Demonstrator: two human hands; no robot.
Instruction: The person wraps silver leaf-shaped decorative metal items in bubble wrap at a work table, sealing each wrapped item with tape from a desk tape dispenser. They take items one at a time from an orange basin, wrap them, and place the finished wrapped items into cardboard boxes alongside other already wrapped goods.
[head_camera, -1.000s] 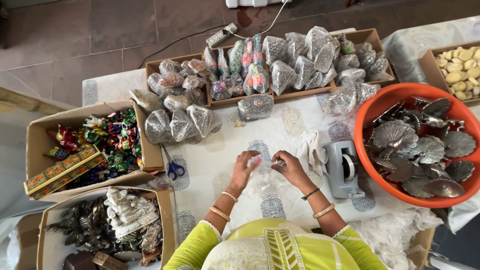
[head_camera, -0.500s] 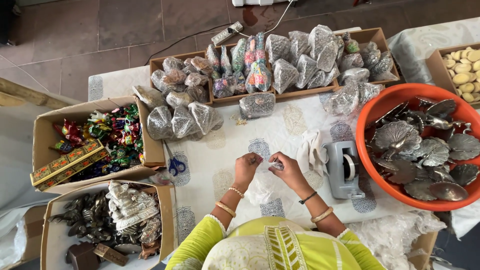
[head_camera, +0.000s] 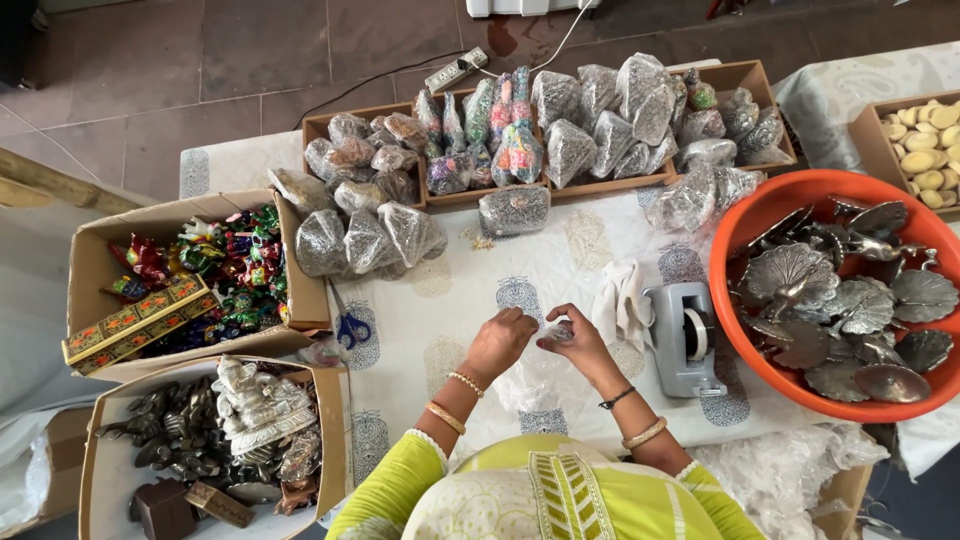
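Stone floor tiles run along the top of my view, and below them lies the surface (head_camera: 450, 300), covered with a white cloth printed with small grey motifs. My left hand (head_camera: 500, 340) and right hand (head_camera: 578, 340) meet over its middle, fingertips almost touching, both pinched on a small clear plastic packet (head_camera: 558, 330) held just above the cloth; what is inside it is too small for me to tell. Crumpled clear plastic (head_camera: 535, 385) lies under my wrists. Just right of my right hand sit a white rag (head_camera: 622, 305) and a grey tape dispenser (head_camera: 688, 340), and beyond them an orange tub (head_camera: 745, 230) of silver-coloured fan-shaped pieces. Across the far edge, cardboard trays (head_camera: 320, 128) hold filled plastic bags, with a few more bags (head_camera: 365, 240) loose on the cloth in front. On my left, one carton (head_camera: 90, 270) holds bright coloured trinkets and another (head_camera: 100, 460) holds grey metal figurines. Blue-handled scissors (head_camera: 350, 328) lie between the cartons and my left hand.
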